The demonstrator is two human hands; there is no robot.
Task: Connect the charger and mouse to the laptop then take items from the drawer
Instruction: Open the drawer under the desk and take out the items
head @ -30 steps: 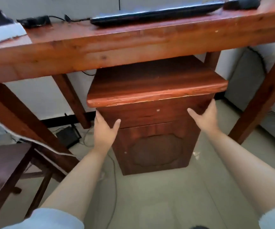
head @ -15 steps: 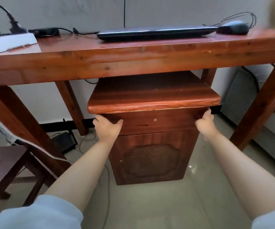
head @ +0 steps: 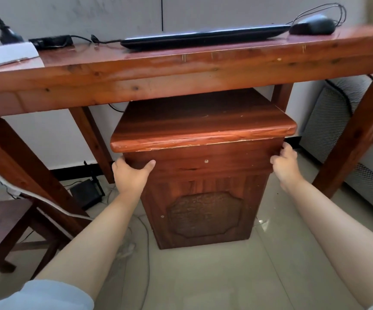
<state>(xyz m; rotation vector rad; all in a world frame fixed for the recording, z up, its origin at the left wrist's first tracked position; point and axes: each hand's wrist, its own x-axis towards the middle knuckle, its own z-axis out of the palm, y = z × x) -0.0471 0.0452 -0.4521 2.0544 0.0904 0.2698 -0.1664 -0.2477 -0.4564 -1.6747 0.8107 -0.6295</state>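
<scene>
Both hands clamp the drawer (head: pixel 200 161) at mid-frame: left hand (head: pixel 130 176) at its left corner, right hand (head: pixel 285 164) at its right. The drawer runs crosswise between them, apparently shut, so the pull comes straight toward the lower frame.

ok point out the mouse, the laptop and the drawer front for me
mouse (head: pixel 315 26): head view, top of its dark shell
laptop (head: pixel 203 36): head view, closed lid near the front edge
drawer front (head: pixel 205 161): head view, middle of the panel between the hands

White paper (head: pixel 6 55) lying at desk (head: pixel 181 72) top's left edge; dark chair (head: pixel 0 229) and black router (head: pixel 87 193) sitting on floor, left.
</scene>
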